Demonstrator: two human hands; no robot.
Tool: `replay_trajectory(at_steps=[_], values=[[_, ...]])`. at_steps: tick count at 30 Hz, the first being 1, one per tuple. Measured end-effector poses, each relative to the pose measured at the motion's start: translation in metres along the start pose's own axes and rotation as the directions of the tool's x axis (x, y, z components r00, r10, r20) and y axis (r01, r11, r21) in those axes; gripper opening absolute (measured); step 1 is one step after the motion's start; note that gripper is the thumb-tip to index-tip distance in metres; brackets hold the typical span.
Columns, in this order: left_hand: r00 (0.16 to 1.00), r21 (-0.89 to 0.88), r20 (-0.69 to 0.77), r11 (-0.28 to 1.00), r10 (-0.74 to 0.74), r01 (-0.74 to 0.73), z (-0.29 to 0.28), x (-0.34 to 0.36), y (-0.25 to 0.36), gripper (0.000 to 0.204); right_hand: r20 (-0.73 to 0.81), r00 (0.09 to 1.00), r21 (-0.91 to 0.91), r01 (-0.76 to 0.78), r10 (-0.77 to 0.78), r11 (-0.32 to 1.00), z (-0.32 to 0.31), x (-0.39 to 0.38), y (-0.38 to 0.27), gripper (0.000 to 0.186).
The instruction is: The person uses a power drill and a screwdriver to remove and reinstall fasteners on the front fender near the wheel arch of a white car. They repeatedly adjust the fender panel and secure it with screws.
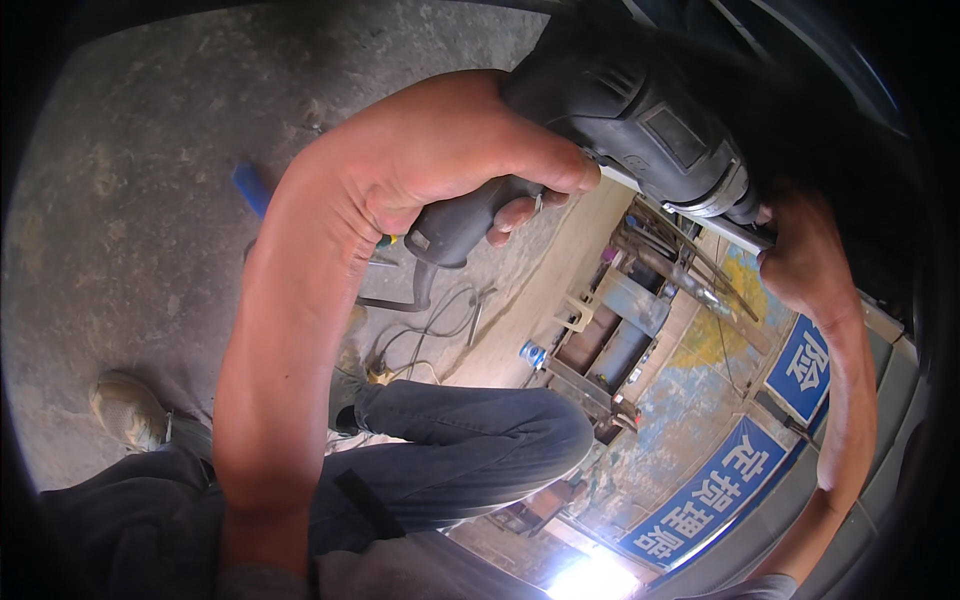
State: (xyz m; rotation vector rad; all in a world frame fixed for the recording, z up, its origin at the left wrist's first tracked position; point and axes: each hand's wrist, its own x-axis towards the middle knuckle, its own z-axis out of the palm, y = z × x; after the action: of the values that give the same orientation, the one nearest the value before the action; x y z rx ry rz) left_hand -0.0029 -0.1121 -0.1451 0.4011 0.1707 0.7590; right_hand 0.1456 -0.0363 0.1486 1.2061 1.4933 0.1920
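Observation:
A dark grey power drill (665,135) is held up at the top, tilted, its chuck pointing right. My left hand (430,140) is wrapped round its grip, thumb and fingertips showing at the near side. A cord (425,290) runs out of the grip's end. Close to the chuck (740,200), my right hand (805,250) is closed at a pale edge strip (735,235). Its fingers lie mostly in shadow, and what they hold is hidden. The drill's tip is also hard to make out against the dark surface beyond.
A dark vehicle-like body (850,120) looms at the upper right. On the concrete floor (150,200) lie a blue object (249,190) and looped cable (430,335). Tools and boxes crowd a bench (620,330). Blue signs (705,490) hang on the wall. My bent knee (550,430) is below.

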Motion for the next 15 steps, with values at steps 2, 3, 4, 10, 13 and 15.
replay_trajectory(at_steps=[2, 3, 4, 10, 13, 15], values=[[1.000, -0.005, -0.005, 1.000, -0.001, 0.001, 0.001, 0.000, 0.001, 0.023, -0.012, 1.000, 0.002, 0.008, -0.008, 1.000, 0.001, 0.000, 0.000, 0.032], [1.000, -0.014, 0.004, 1.000, 0.005, -0.005, 0.001, -0.001, 0.001, 0.023, -0.023, 1.000, -0.010, 0.021, -0.021, 1.000, 0.002, -0.001, 0.002, 0.033], [1.000, -0.024, 0.013, 1.000, 0.010, -0.010, 0.001, -0.001, 0.001, 0.022, -0.032, 0.999, -0.011, 0.028, -0.028, 1.000, 0.005, -0.002, 0.006, 0.033], [1.000, -0.001, 0.006, 1.000, 0.027, -0.027, 0.002, 0.000, -0.003, 0.023, -0.041, 0.999, 0.001, 0.015, -0.015, 1.000, 0.014, -0.001, 0.015, 0.035], [1.000, 0.003, -0.002, 1.000, 0.031, -0.031, 0.005, 0.000, -0.001, 0.023, -0.016, 0.999, -0.018, -0.036, 0.036, 0.999, 0.009, 0.000, 0.007, 0.036], [1.000, 0.004, 0.001, 1.000, 0.028, -0.028, 0.006, -0.001, 0.000, 0.023, -0.008, 0.998, -0.020, -0.059, 0.059, 0.998, 0.007, -0.001, 0.005, 0.037]])
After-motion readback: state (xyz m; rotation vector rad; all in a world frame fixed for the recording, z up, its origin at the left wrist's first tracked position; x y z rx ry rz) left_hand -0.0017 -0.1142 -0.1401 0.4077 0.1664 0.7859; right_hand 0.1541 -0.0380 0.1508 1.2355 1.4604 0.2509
